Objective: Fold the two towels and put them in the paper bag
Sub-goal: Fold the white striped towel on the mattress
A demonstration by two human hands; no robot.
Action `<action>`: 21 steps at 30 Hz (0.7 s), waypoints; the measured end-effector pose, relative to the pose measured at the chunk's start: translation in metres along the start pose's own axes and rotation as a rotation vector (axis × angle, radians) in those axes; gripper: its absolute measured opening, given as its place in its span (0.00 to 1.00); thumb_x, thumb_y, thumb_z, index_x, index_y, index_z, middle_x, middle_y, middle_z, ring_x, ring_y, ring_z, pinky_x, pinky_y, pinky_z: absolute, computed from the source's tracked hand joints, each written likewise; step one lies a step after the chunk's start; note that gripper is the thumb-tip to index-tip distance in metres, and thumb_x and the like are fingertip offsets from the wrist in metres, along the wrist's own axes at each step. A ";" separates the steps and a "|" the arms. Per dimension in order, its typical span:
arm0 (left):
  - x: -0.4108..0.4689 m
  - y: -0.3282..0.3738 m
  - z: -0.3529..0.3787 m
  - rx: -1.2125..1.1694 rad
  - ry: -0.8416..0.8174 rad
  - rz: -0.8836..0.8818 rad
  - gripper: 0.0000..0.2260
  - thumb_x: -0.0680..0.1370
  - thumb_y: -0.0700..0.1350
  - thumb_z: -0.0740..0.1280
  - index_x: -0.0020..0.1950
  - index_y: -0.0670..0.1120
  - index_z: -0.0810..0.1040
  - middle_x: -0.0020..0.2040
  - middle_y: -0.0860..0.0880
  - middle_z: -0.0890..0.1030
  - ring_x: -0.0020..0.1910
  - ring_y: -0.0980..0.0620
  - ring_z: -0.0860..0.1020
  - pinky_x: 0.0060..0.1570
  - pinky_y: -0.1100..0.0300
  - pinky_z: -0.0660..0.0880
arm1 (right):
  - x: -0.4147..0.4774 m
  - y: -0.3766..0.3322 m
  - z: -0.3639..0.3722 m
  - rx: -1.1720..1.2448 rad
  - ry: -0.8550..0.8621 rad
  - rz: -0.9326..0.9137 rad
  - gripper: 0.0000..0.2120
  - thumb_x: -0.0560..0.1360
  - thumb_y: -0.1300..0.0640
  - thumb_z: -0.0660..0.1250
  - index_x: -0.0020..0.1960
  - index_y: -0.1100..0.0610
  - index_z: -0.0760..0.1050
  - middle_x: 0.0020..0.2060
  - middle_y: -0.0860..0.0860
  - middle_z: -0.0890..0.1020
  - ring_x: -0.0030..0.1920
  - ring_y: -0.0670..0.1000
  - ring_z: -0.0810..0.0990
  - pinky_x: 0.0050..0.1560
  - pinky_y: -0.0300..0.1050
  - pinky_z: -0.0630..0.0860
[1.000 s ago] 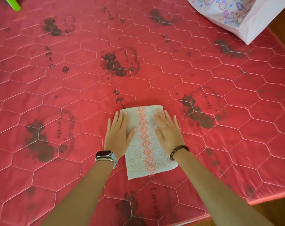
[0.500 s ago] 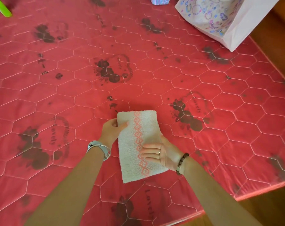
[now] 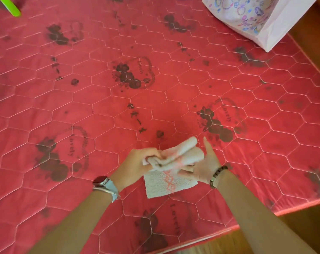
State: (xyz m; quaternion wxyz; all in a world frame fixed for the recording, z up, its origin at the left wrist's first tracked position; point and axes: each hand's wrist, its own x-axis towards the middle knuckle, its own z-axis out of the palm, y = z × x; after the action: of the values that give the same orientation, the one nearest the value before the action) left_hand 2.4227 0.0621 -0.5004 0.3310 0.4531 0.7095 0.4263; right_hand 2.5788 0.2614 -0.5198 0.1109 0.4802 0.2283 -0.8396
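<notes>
The paper bag (image 3: 276, 28) sits at the far right corner of the quilted red bed (image 3: 100, 107), its inside hidden. Near the front edge, the left hand (image 3: 139, 162) grips the nubby white towel (image 3: 166, 184) by its doubled-over end. The right hand (image 3: 205, 167) lies straight-fingered against it, thumb raised.

One camera only, worn on the person's head. It looks forward and steeply down over both forearms, which come in from the lower edge. The left hand (image 3: 137, 162) and right hand (image 3: 205, 167) are close under the lens, with the towel (image 3: 166, 184) between them. The wide view takes in much red mattress (image 3: 100, 99) beyond the hands. Far past the right hand, the frame cuts the paper bag (image 3: 261, 21).
</notes>
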 end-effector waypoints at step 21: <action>-0.071 -0.050 0.061 0.182 0.132 0.050 0.14 0.77 0.41 0.61 0.52 0.49 0.86 0.65 0.58 0.78 0.74 0.58 0.67 0.76 0.58 0.59 | -0.006 0.051 -0.010 -0.861 0.399 -0.606 0.14 0.74 0.61 0.72 0.56 0.52 0.74 0.50 0.51 0.81 0.49 0.49 0.78 0.44 0.35 0.73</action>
State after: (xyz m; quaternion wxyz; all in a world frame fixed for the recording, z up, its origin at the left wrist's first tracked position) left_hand 2.4829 0.0041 -0.5649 0.2301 0.4698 0.7540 0.3972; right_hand 2.6105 0.2212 -0.5329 0.0052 0.4540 0.6947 -0.5579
